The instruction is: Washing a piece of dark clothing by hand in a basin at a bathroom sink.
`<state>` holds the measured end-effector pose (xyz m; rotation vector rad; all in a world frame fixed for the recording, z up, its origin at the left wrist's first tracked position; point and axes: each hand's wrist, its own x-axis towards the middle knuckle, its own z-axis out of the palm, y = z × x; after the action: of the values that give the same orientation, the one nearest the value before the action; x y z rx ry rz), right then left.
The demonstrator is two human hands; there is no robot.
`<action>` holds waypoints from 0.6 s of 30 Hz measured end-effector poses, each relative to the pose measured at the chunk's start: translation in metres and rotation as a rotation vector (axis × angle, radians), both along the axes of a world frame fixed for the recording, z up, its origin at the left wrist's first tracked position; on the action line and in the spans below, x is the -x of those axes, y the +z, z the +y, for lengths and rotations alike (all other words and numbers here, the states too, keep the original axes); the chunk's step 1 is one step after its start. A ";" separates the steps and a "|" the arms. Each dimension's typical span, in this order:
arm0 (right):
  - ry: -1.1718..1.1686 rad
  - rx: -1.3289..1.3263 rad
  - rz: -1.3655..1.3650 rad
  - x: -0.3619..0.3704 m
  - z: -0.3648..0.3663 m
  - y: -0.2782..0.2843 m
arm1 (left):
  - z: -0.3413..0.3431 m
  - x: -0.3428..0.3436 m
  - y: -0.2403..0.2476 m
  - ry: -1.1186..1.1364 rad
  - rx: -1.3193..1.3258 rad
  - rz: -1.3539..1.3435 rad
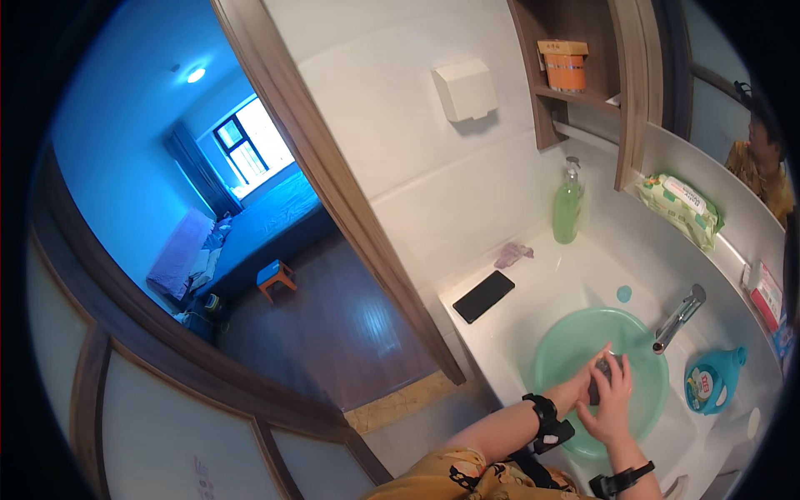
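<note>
Over a pale green plastic basin [550,354] in the white sink, both my hands are closed around a small dark grey object [599,387]. Its kind is hard to tell, since fingers cover much of it. My left hand [581,385] holds it from the left side. My right hand [614,412] has its fingers wrapped over it from the right and front. Each forearm wears a black strap with a small device. To the right of the basin rises a chrome faucet [679,318], its spout pointing toward the rim.
A black phone [484,297] lies on the counter's left corner, near a crumpled pinkish cloth [513,255]. Behind stands a green pump bottle [567,208]. A teal detergent bottle [714,382] stands at right, below a shelf with a wipes pack [682,208]. A doorway opens at left.
</note>
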<state>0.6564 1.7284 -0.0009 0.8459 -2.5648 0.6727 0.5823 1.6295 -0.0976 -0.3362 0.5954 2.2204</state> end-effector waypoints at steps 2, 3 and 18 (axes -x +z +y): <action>-0.087 0.150 -0.047 0.021 0.016 -0.051 | 0.034 -0.001 -0.046 0.129 -0.051 0.095; -0.177 0.310 -0.106 0.039 0.030 -0.078 | 0.048 -0.004 -0.051 0.264 0.149 0.064; -0.125 0.226 0.000 0.033 0.014 -0.037 | 0.006 -0.007 0.020 0.205 0.126 0.091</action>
<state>0.6231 1.7424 -0.0382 0.6064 -2.4570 0.9019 0.5888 1.6359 -0.0780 -0.3760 0.7828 2.4099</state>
